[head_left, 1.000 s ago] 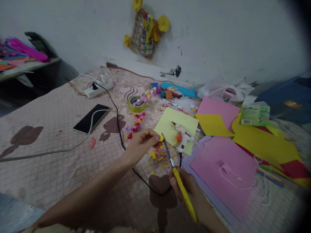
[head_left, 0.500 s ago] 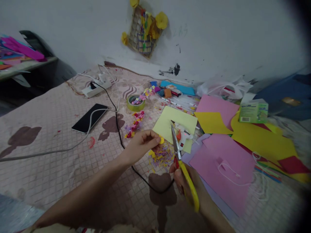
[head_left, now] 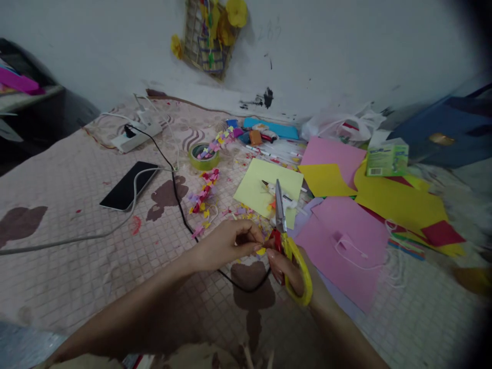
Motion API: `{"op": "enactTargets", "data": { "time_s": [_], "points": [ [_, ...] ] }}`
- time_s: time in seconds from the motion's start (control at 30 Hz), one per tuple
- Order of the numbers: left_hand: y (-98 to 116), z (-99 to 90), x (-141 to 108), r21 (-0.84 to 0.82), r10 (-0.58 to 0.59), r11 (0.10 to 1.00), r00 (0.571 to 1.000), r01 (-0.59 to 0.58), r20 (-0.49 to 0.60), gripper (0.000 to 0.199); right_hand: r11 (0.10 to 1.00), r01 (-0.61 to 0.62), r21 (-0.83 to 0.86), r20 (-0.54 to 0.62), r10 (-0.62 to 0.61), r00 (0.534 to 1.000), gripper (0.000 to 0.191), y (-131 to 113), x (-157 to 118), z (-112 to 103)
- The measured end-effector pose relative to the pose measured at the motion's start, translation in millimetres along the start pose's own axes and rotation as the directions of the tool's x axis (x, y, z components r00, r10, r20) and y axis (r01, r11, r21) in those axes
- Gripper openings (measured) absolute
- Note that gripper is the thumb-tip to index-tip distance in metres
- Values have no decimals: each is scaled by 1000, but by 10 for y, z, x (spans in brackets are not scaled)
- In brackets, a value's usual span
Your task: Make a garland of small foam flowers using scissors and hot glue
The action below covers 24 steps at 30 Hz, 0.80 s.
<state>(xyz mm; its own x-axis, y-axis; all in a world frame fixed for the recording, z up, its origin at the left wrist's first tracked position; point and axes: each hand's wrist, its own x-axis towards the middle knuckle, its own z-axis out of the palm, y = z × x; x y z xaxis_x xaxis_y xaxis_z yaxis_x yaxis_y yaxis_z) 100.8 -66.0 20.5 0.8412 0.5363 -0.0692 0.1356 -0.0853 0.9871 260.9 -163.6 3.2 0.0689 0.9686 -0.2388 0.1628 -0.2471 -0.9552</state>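
Note:
My left hand (head_left: 230, 243) pinches a small yellow paper piece (head_left: 261, 251) at its fingertips, low in the middle of the view. Close against it on the right, my right hand (head_left: 286, 266) holds scissors with yellow handles (head_left: 299, 269), their blades pointing up and away. The blades look closed together. My right fingertips are near the yellow piece; whether they touch it is hard to tell. Behind the blades, a white glue gun (head_left: 286, 205) lies on a pale yellow sheet (head_left: 251, 182). Small paper scraps lie behind my hands, partly hidden by them.
A paper-flower strand (head_left: 205, 192) and a tape roll (head_left: 203, 158) lie beyond my left hand. Further left are a phone (head_left: 128, 185), a power strip (head_left: 136, 137) and cables. Pink sheets (head_left: 346, 246), yellow sheets (head_left: 400, 205) and a green box (head_left: 387, 160) lie on the right.
My hands have come together; the scissors are now beside my left fingertips and the yellow piece has moved lower. The camera view has shifted slightly to the right.

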Motion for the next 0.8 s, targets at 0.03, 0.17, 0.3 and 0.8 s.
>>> {"op": "enactTargets", "data": {
  "time_s": [0.03,0.17,0.3,0.8],
  "points": [
    [4,7,0,12,4,1000,1000,-4,15,10,1000,-4,-8,-1,4,1000,30,-12,-6,-4],
    [5,28,7,69,10,998,999,-14,48,9,999,-20,-41,1,20,1000,22,16,-22,-21],
    [-21,55,21,-26,-14,1000,1000,14,-7,14,995,-3,-95,-27,0,1000,17,59,-19,-16],
    [-94,63,83,-432,-186,896,969,99,-164,26,994,89,63,-109,-82,991,32,122,-24,22]
  ]
}}
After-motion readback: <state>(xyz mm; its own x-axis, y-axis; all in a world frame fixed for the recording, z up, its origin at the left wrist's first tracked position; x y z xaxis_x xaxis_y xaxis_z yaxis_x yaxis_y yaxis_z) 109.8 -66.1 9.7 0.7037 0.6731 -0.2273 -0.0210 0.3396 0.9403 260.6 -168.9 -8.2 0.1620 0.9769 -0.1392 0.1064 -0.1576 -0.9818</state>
